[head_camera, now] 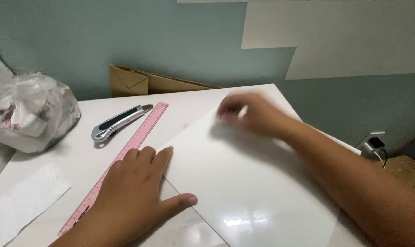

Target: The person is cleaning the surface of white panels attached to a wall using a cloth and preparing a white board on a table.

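Left hand pressed flat, fingers spread, on a pink ruler and the near edge of a glossy white sheet mid-tabletop, blurred right hand pinching the sheet's far corner, utility knife beside the ruler, crumpled plastic bag at the left edge.

Head view, close, down onto table
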